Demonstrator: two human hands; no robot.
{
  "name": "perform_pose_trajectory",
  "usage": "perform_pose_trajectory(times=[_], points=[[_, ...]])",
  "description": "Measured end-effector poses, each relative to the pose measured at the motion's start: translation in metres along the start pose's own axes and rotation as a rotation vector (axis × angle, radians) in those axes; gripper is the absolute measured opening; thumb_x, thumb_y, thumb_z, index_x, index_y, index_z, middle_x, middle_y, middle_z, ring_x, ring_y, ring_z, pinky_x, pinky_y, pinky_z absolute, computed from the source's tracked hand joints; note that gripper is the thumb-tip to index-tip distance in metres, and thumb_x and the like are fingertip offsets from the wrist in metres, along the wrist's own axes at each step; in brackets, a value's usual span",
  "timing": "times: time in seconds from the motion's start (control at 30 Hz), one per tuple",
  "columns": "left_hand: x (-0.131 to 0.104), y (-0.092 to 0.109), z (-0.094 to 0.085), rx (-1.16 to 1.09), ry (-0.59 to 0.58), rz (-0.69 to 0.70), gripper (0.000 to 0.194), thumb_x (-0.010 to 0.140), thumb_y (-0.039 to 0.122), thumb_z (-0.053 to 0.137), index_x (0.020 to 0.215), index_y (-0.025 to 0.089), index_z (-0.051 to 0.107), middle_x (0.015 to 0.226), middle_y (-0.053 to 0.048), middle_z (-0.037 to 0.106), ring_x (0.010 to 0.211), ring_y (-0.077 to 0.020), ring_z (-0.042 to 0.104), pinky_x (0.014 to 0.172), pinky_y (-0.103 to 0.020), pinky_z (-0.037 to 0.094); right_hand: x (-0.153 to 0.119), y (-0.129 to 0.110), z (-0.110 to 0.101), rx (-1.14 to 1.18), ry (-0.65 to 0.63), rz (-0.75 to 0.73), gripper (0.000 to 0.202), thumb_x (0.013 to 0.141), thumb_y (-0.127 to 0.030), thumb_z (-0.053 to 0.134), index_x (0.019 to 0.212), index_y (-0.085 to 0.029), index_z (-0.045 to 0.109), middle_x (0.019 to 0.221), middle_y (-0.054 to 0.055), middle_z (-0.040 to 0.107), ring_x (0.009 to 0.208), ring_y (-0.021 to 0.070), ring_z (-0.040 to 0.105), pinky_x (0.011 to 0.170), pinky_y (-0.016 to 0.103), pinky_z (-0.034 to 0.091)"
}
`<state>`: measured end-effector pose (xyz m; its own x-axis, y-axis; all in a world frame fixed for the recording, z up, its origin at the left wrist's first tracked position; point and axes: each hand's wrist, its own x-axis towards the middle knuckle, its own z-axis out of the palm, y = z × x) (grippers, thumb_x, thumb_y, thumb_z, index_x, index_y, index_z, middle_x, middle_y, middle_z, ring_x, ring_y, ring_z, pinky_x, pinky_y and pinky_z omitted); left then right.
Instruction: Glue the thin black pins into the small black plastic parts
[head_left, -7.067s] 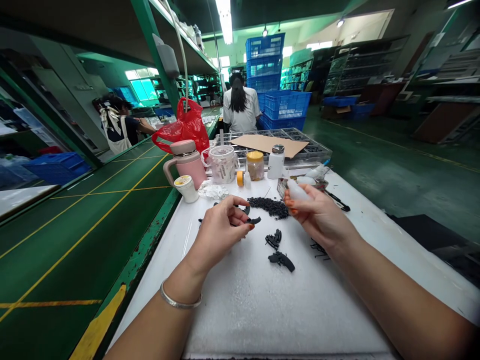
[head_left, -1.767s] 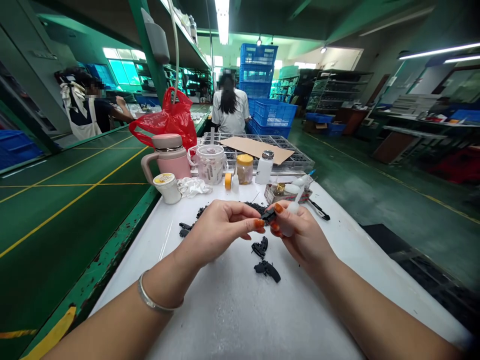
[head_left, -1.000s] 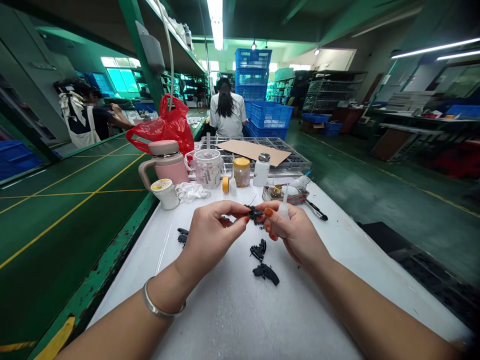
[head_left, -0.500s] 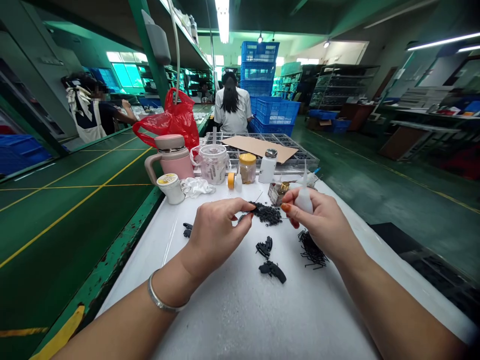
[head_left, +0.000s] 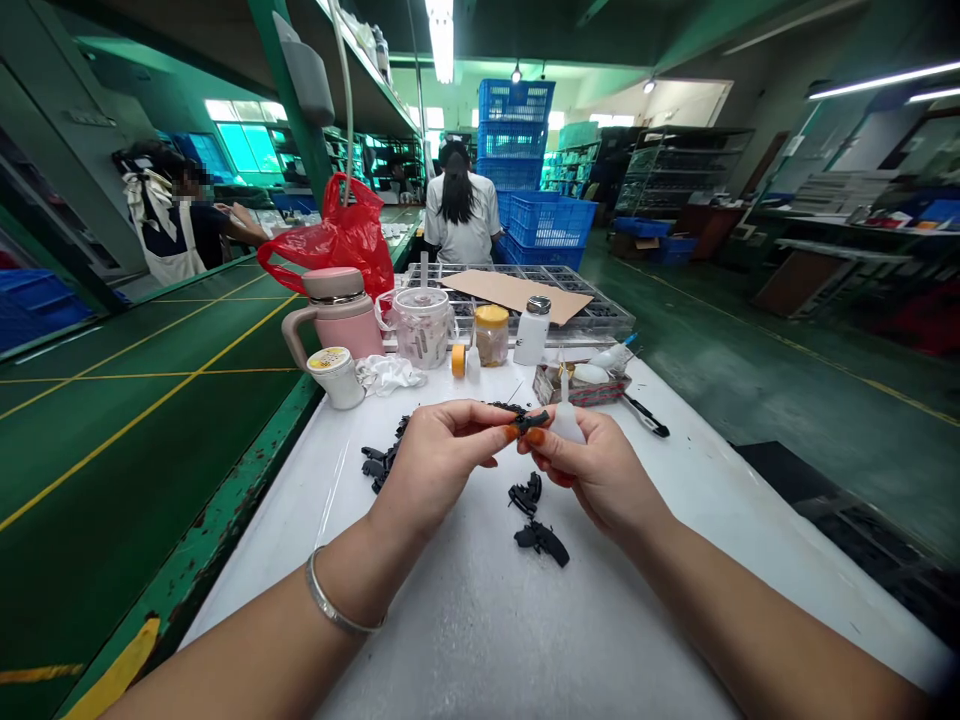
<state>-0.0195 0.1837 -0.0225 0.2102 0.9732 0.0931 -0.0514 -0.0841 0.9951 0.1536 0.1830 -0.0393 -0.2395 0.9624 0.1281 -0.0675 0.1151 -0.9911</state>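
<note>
Above the middle of the white table (head_left: 450, 620), my left hand (head_left: 442, 450) pinches a small black part (head_left: 534, 420) between thumb and fingers. My right hand (head_left: 592, 460) meets it there, its thumb and index finger close against the same part. A small white squeeze bottle (head_left: 568, 422) with a thin upright nozzle is held in my right hand. Two black gun-shaped pieces lie below the hands, an upper one (head_left: 526, 493) and a lower one (head_left: 543, 542). More black pieces (head_left: 377, 463) lie left of my left hand, partly hidden by it.
Along the back stand a pink mug (head_left: 346, 315), a white tub (head_left: 336, 377), a clear cup (head_left: 424, 325), a yellow-lidded jar (head_left: 491, 335) and a white bottle (head_left: 532, 330). A small box (head_left: 581, 385) and a black-handled tool (head_left: 646, 415) are at right. Two people sit farther off.
My right hand has moved left with the squeeze bottle and now meets my left hand at the black part. The small box and black-handled tool are uncovered.
</note>
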Motion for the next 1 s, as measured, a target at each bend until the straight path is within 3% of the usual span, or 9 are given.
perform_pose_trajectory(times=[0.13,0.33,0.47,0.57,0.67,0.87,1.0], points=[[0.001,-0.005,0.001,-0.059,-0.029,-0.042,0.017,0.074,0.031,0.071,0.086,0.019,0.073,0.086,-0.004,0.072,0.076,-0.0132,0.060,0.059,-0.020,0.044,-0.001,-0.001,0.003,-0.046,0.077,-0.103,0.025,0.076,-0.036,0.072,0.093,-0.019,0.066,0.071,0.000,0.062,0.054,0.0094,0.045,0.045,0.022,0.032],[0.001,-0.007,0.003,-0.070,-0.045,-0.020,0.018,0.073,0.032,0.073,0.086,0.019,0.073,0.086,-0.005,0.071,0.073,-0.0123,0.058,0.058,-0.019,0.044,-0.001,-0.002,0.002,-0.172,0.141,-0.170,0.019,0.077,-0.035,0.072,0.082,-0.018,0.065,0.065,-0.001,0.056,0.053,0.0093,0.043,0.047,0.023,0.034],[0.005,-0.005,-0.005,-0.004,-0.007,0.021,0.022,0.074,0.033,0.071,0.091,0.018,0.071,0.086,-0.004,0.069,0.072,-0.0124,0.057,0.058,-0.019,0.045,0.002,-0.005,-0.008,-0.160,0.199,-0.158,0.024,0.079,-0.039,0.069,0.073,-0.017,0.062,0.063,0.001,0.057,0.053,0.0107,0.044,0.045,0.024,0.033],[0.011,-0.004,-0.012,0.179,0.012,0.069,0.020,0.077,0.032,0.067,0.088,0.016,0.070,0.079,-0.004,0.067,0.068,-0.0126,0.057,0.057,-0.021,0.045,0.006,-0.008,-0.017,-0.117,0.237,-0.124,0.029,0.075,-0.043,0.071,0.070,-0.016,0.062,0.063,0.002,0.058,0.050,0.0111,0.044,0.043,0.025,0.032],[0.019,-0.006,-0.011,0.472,-0.047,0.133,0.016,0.080,0.030,0.062,0.085,0.017,0.070,0.077,-0.003,0.068,0.068,-0.0140,0.058,0.060,-0.023,0.045,0.008,-0.012,-0.022,-0.126,0.242,-0.115,0.031,0.073,-0.044,0.073,0.068,-0.015,0.062,0.058,0.002,0.056,0.047,0.0104,0.042,0.042,0.024,0.031],[0.044,-0.020,0.015,1.160,-0.267,0.367,0.020,0.080,0.016,0.055,0.085,0.023,0.072,0.085,-0.003,0.070,0.076,-0.0185,0.062,0.065,-0.028,0.042,0.010,-0.012,-0.025,-0.170,0.217,-0.155,0.031,0.073,-0.039,0.072,0.062,-0.015,0.058,0.052,-0.001,0.053,0.045,0.0093,0.041,0.042,0.023,0.030],[0.058,-0.032,0.031,1.327,-0.263,0.338,0.019,0.077,0.016,0.055,0.081,0.024,0.072,0.079,-0.004,0.069,0.073,-0.0232,0.062,0.059,-0.030,0.039,0.012,-0.010,-0.027,-0.156,0.224,-0.176,0.031,0.071,-0.038,0.074,0.060,-0.015,0.057,0.053,-0.002,0.053,0.045,0.0089,0.042,0.043,0.023,0.031]])
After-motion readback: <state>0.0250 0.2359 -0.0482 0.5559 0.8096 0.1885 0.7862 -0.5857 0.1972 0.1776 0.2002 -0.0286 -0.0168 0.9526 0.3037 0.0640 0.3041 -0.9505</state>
